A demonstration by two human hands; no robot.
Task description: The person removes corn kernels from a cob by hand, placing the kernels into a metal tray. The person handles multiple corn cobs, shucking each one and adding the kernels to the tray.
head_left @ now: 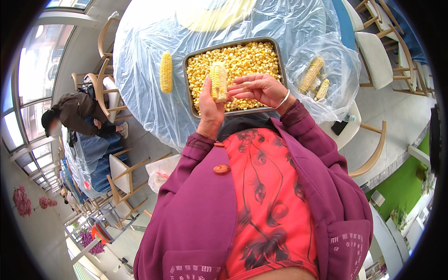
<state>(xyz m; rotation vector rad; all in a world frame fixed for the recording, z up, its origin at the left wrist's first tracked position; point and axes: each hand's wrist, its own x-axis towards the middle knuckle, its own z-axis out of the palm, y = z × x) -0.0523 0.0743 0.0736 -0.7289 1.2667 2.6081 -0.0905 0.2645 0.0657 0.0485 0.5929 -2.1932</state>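
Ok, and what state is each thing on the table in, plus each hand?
Left hand: closed around the held corn cob
Held corn cob: partly stripped
Right hand: open, fingers extended beside the cob; contact unclear
Metal tray: filled with loose corn kernels
Corn cob at left: lying down, kernels on
Clear plastic bag: crumpled, two cobs in or on it
Clear plastic sheet: wrinkled, spread over the table
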